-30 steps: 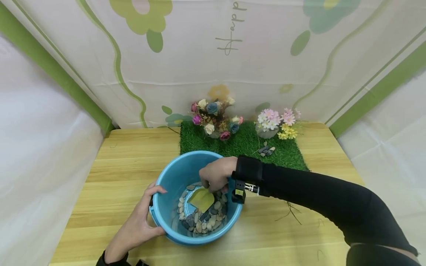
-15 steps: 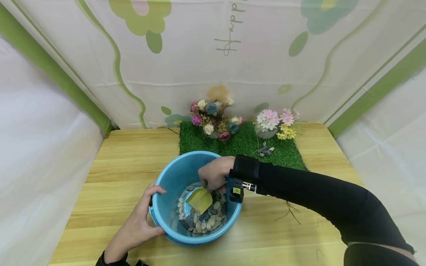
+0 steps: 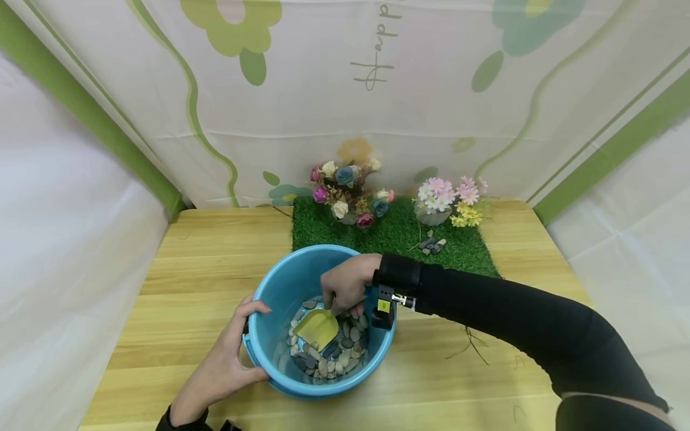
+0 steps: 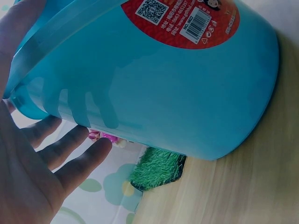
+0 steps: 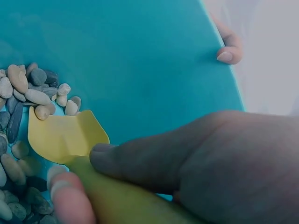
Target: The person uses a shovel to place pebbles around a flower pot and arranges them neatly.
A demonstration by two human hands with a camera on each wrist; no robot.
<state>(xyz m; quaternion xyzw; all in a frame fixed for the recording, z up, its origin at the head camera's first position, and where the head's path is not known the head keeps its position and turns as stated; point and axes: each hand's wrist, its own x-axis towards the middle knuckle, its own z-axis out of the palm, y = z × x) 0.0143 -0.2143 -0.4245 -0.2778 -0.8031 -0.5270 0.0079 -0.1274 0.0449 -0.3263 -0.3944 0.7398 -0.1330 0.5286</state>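
A blue bucket [image 3: 288, 263] stands on the wooden table with pebbles [image 3: 323, 366] spread over its bottom. My left hand [image 3: 229, 353] holds the bucket's left rim; one fingertip hooks over the edge, while other fingers lie spread along the outer wall in the left wrist view. Inside the bucket, my right hand [image 3: 345, 286] grips the handle of a small yellow shovel [image 3: 319, 329]. In the right wrist view the thumb presses along the handle. The shovel's blade [image 5: 63, 135] lies low among the stones, with a pebble or two at its front edge. My hand hides part of the handle.
Behind the bucket lies a green turf mat [image 3: 399, 215] bearing a rose arrangement [image 3: 350, 191], a pink and yellow flower arrangement [image 3: 444, 200] and a small stone pile [image 3: 432, 244]. Dark twigs [image 3: 474, 346] lie right of the bucket. Printed curtains hang behind.
The shovel's blade has shifted a little left and turned flatter inside the bucket, with the right hand tilting along. The left hand and bucket have stayed in place.
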